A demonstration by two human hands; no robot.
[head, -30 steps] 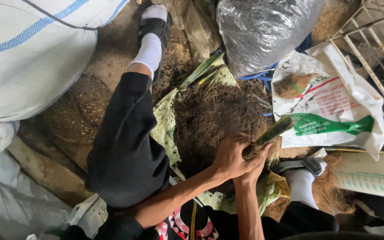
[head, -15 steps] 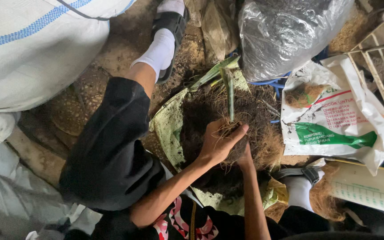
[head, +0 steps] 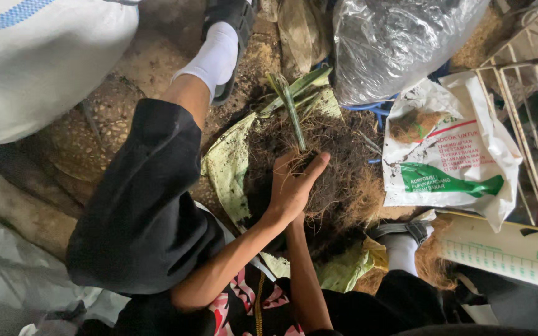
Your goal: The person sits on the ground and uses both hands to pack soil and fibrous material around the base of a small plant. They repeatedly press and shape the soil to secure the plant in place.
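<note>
**A:** What fills the view, biggest things first?

**B:** A person sits on the ground seen from above, legs in black shorts (head: 138, 211) spread either side of a heap of dark fibrous potting mix (head: 337, 168) lying on a pale green sack (head: 228, 165). Above it sits a bulging clear plastic bag of dark material (head: 400, 43); to the right, a white printed bag (head: 449, 149) lies open.

**A:** And the hands?

**B:** The left hand (head: 291, 183) is clasped around the root base of a green seedling (head: 291, 106), thumb spread out over the mix, leaves pointing away from the body. The right hand (head: 300, 221) is tucked underneath the left and mostly hidden; I cannot tell whether it grips anything.

**A:** How should the seedling be handled here?

**B:** In my judgement, hold it low at the root mass rather than by the leaves, keep the stalk in line with the grip, and support the loose fibres from below so the roots do not tear.

**A:** What changed from a second ago?

**B:** Then the plant lay slanting off to the right with both hands at its base. Now it points up the frame over the heap, and the camera has shifted leftwards.
</note>
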